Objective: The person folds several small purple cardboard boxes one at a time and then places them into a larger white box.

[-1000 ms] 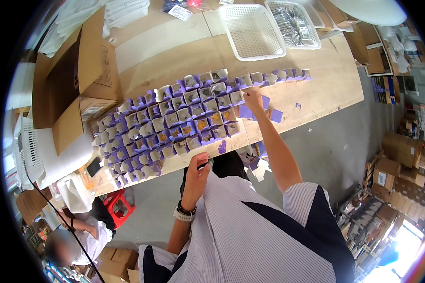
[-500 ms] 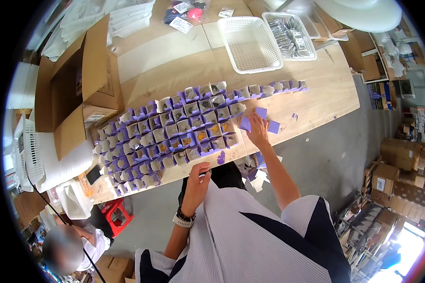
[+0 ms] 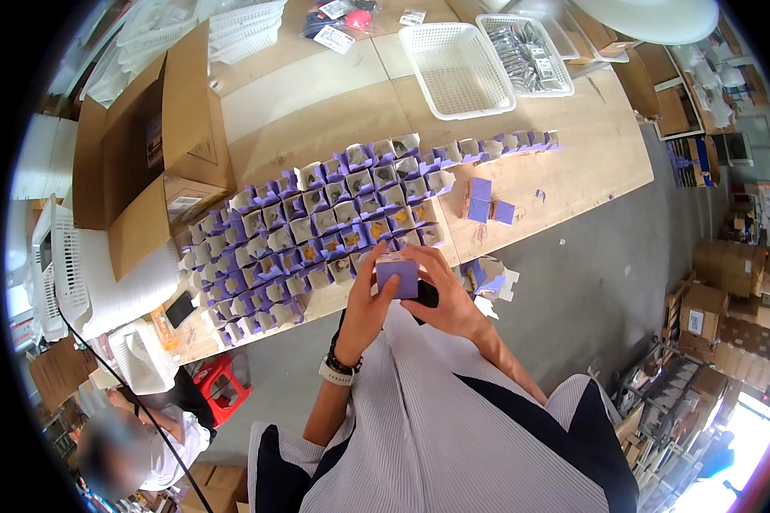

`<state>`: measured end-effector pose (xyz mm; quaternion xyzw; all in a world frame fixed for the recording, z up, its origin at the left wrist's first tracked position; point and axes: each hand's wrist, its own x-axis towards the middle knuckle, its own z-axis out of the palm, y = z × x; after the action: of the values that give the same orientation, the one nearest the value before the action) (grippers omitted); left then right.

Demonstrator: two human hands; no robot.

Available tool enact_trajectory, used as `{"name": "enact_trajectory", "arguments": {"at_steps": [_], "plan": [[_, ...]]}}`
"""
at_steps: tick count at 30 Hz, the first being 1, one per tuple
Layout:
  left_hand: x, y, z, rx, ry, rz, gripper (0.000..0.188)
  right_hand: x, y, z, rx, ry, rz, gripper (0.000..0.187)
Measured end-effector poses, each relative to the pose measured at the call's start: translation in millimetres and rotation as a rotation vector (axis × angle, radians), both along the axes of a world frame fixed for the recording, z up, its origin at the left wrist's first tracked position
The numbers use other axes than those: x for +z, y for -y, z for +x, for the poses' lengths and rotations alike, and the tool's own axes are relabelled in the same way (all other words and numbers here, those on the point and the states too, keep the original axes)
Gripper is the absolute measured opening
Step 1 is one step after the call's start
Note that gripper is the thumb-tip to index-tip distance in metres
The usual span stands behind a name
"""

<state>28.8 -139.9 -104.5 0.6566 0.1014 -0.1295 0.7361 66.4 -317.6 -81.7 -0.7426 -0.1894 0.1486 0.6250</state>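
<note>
A small purple carton (image 3: 399,280) is held in front of my body at the table's near edge. My left hand (image 3: 368,308) grips its left side, thumb across the front face. My right hand (image 3: 450,299) has its fingers at the carton's top right corner. Just beyond, rows of open purple cartons (image 3: 342,211) with raised flaps stand packed together; some hold orange or dark contents I cannot make out. Several closed purple cartons (image 3: 479,201) lie to the right of the rows.
Two white baskets stand at the back: a bare one (image 3: 455,73) and one with silvery packets (image 3: 530,60). A big open cardboard box (image 3: 184,162) is at left, near a phone (image 3: 180,309). A person (image 3: 167,436) is at lower left beside a red stool (image 3: 222,389).
My right hand has come back from the closed cartons at right toward my body. A purple carton is now between both hands, where my left hand was holding none.
</note>
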Motion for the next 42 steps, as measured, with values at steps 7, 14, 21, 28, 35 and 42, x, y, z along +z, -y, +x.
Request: {"name": "enact_trajectory", "arguments": {"at_steps": [7, 14, 21, 28, 35, 42], "plan": [[22.1, -21.7, -11.6, 0.036, 0.077, 0.13, 0.057, 2.8, -21.7, -9.9, -0.061, -0.201, -0.045, 0.057], [23.5, -39.2, -23.4, 0.085, 0.156, 0.255, 0.056, 10.9, -39.1, -16.4, -0.031, -0.286, -0.036, 0.058], [29.2, -46.0, -29.4, 0.1, 0.052, -0.059, 0.046, 21.1, -60.2, -27.9, -0.16, 0.116, -0.313, 0.062], [31.0, -47.1, -31.3, 0.193, 0.206, 0.29, 0.046, 27.3, -64.7, -42.2, -0.38, 0.071, -0.264, 0.018], [37.7, -54.5, -31.9, 0.216, 0.341, 0.514, 0.025, 26.3, -63.4, -39.3, -0.291, 0.022, -0.077, 0.016], [46.4, -52.6, -28.0, 0.313, 0.291, 0.483, 0.015, 28.4, -86.7, -50.0, -0.286, -0.034, -0.146, 0.032]]}}
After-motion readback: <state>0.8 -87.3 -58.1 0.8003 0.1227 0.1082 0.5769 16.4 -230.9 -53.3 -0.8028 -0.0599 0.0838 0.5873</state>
